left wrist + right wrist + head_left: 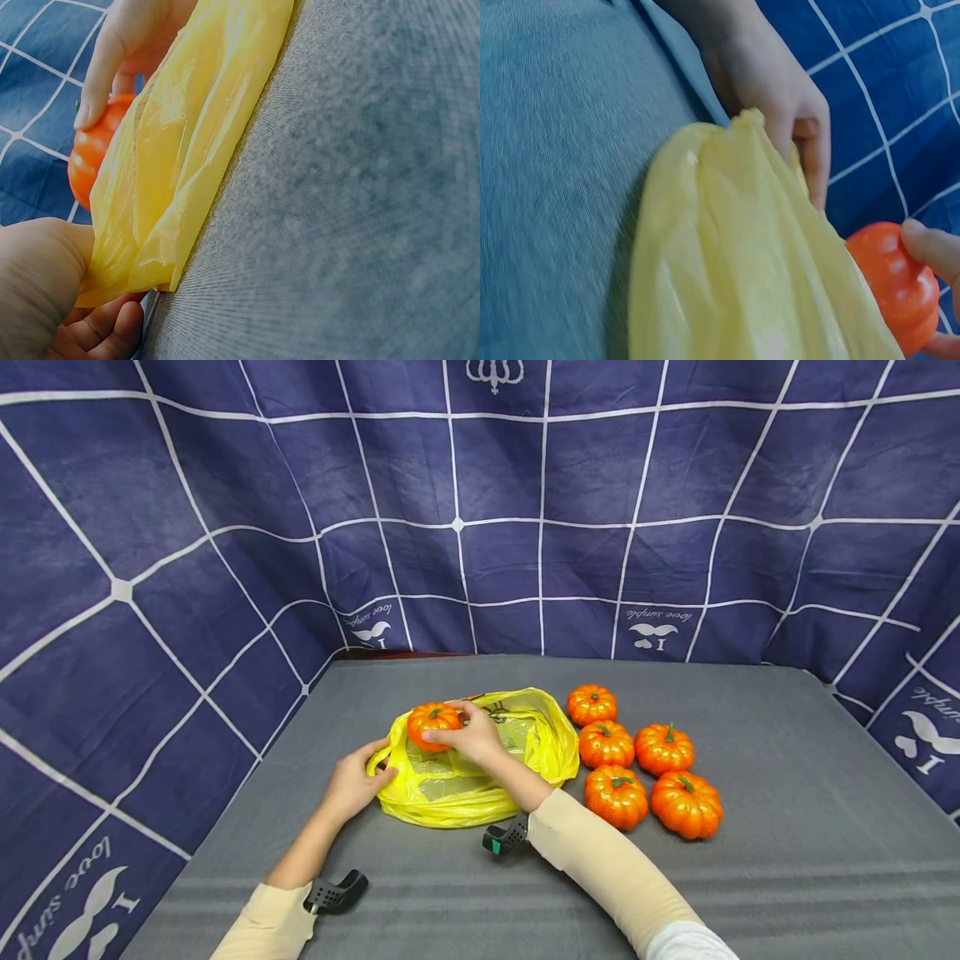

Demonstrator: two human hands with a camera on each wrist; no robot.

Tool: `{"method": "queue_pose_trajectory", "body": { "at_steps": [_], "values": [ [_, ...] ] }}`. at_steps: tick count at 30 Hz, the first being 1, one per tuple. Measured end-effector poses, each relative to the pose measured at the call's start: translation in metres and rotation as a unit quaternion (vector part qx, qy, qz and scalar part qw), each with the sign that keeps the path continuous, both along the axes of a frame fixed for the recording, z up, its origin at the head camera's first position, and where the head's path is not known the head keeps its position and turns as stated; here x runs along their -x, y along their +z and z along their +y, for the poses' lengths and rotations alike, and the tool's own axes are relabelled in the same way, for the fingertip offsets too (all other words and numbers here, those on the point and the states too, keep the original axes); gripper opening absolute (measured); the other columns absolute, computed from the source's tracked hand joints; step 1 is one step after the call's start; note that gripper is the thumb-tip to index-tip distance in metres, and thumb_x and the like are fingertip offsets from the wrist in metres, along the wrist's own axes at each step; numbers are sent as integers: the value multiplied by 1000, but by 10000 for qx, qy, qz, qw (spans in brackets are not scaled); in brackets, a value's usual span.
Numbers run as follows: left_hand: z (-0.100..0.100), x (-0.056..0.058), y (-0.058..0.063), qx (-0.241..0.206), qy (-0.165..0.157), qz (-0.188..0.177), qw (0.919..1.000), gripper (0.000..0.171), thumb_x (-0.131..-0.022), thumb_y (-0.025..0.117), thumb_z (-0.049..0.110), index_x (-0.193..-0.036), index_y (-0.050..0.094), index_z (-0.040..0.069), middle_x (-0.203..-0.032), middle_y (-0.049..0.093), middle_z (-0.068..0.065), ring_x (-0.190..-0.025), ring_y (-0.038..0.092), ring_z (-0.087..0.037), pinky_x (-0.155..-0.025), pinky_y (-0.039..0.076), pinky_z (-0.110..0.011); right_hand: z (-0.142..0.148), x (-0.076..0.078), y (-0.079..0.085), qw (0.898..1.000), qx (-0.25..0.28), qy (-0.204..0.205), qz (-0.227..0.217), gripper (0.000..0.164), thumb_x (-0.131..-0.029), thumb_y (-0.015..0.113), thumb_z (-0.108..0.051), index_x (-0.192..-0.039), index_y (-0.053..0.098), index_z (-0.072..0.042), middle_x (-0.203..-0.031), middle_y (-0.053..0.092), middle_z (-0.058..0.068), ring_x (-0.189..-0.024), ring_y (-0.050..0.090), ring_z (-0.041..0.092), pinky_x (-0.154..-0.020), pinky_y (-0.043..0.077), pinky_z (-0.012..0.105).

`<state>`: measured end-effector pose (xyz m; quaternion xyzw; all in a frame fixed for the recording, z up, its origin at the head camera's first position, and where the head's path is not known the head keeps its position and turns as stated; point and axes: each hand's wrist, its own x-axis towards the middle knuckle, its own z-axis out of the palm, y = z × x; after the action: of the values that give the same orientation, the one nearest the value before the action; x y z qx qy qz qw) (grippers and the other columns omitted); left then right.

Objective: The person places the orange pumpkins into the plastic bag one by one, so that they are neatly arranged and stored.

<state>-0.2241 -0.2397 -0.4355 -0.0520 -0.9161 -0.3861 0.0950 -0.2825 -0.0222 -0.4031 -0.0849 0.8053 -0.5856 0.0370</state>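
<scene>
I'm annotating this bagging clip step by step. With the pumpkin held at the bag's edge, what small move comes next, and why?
Probably lower the pumpkin into the yellow plastic bag: the right hand holds it over the bag's mouth while the left hand grips the bag's rim, keeping it in place.

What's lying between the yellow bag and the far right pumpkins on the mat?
Head view: three pumpkins in a column, rear, middle and front, lie between the yellow bag and the right pair.

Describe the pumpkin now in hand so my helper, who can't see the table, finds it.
On the grey table lies a crumpled yellow plastic bag. Above its left edge, the right hand grips a small orange pumpkin. It alone is held; five others sit right of the bag.
</scene>
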Motion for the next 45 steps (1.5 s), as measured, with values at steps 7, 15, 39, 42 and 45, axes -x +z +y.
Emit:
{"method": "queue_pose_trajectory", "body": {
  "at_steps": [7, 15, 39, 42, 45],
  "values": [
    [-1, 0, 0, -8, -30, 5, 10000, 52, -87, 70, 7, -134, 53, -8, -123, 61, -23, -93, 57, -28, -82, 47, -41, -18, -8, -8, 9980, -208, -498, 325, 71, -69, 88, -33, -128, 59, -7, -117, 62, 12, -103, 61, 26, -88, 51, 38],
    [-1, -1, -1, -1, -83, 63, 9999, 52, -87, 70, 7, -133, 53, -8, -128, 58, -26, -107, 58, -34, -92, 46, -48, -36, -16, -30, 9906, -508, -1118, 601, 76, -70, 87, -36, -134, 56, -9, -121, 54, 14, -108, 57, 30, -93, 48, 42],
    [-2, -2, -2, 3, -154, 275, 9995, 51, -85, 71, 6, -131, 55, -10, -121, 62, -26, -101, 60, -34, -87, 48, -47, -42, -16, -39, 9864, -617, -1285, 816, 80, -71, 85, -43, -138, 54, -13, -124, 52, 12, -108, 56, 29, -91, 49, 43],
    [-2, -2, -2, 31, -142, 309, 9994, 51, -85, 71, 7, -130, 55, -10, -120, 62, -26, -102, 60, -35, -88, 47, -49, -41, -16, -39, 9874, -607, -1233, 781, 84, -71, 85, -44, -143, 50, -15, -129, 50, 13, -112, 55, 30, -93, 48, 43],
    [-2, -2, -3, 52, -152, 334, 9993, 51, -86, 72, 7, -130, 55, -10, -121, 61, -27, -105, 60, -37, -89, 47, -50, -39, -16, -37, 9900, -577, -1074, 711, 94, -71, 85, -45, -150, 41, -17, -136, 46, 14, -118, 53, 32, -97, 46, 45]
  ]
}}
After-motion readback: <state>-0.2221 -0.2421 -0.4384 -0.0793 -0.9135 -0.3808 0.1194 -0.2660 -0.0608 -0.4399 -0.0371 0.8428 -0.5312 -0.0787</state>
